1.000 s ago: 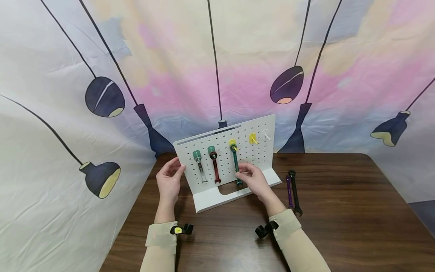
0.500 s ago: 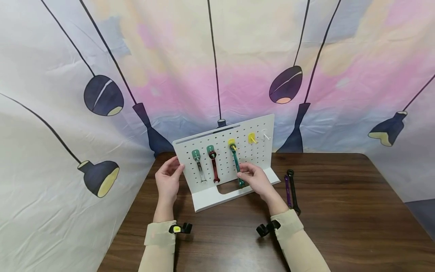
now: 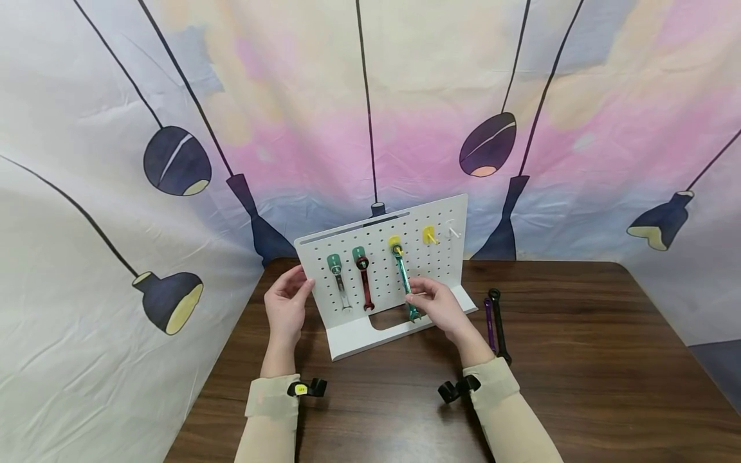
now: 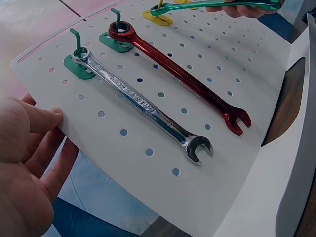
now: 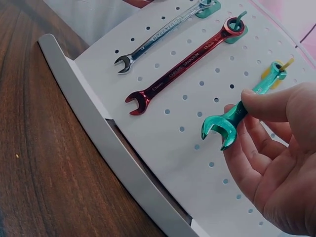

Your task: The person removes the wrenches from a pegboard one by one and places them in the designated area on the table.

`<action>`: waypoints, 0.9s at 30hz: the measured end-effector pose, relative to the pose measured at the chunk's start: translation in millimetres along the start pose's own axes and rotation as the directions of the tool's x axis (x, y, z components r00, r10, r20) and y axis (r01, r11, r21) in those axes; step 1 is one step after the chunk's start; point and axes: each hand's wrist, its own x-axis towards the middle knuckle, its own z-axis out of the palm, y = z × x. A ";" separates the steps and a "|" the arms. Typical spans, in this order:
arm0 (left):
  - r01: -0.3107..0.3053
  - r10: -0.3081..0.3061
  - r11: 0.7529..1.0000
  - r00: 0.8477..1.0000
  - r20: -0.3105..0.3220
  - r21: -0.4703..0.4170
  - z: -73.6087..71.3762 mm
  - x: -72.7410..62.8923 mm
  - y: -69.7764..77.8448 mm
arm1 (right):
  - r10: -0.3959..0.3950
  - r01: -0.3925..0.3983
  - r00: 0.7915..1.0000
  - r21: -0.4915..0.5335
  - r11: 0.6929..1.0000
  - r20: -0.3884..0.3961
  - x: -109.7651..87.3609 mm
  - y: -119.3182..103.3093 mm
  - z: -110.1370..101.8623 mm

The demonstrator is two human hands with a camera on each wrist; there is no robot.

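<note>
My left hand (image 3: 286, 308) grips the left edge of a white pegboard stand (image 3: 442, 267), thumb on its front and fingers behind. With thumb and fingers my right hand (image 3: 435, 307) pinches the lower shaft of a green combination wrench (image 5: 219, 127). Its ring end is around a yellow hook (image 4: 158, 17), and the open end tilts out from the board. Further left, a silver wrench (image 4: 133, 98) and a red wrench (image 4: 177, 74) hang by their ring ends on green hooks. In the right wrist view, my palm hides part of the board.
Another yellow hook (image 3: 429, 235) and a pale hook (image 3: 453, 229) sit bare at the board's upper right. A purple wrench (image 3: 489, 325) and a black wrench (image 3: 500, 328) lie side by side on the brown table (image 3: 579, 354), right of the stand. A printed cloth hangs behind.
The green wrench's lower end has swung slightly right and out from the board, its ring staying at the yellow hook. My left hand keeps its grip on the edge.
</note>
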 end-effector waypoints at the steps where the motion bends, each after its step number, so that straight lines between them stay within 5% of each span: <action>1: 0.001 -0.001 1.000 1.000 -0.001 0.000 0.1 0.0 0.2 | 0.000 0.000 1.000 0.002 1.000 0.001 0.0 -0.4 -0.5; 27: 0.000 0.000 1.000 1.000 -0.003 0.016 -0.3 -1.3 2.0 | -0.003 -0.005 0.992 0.068 0.998 0.125 -5.3 -2.7 -9.7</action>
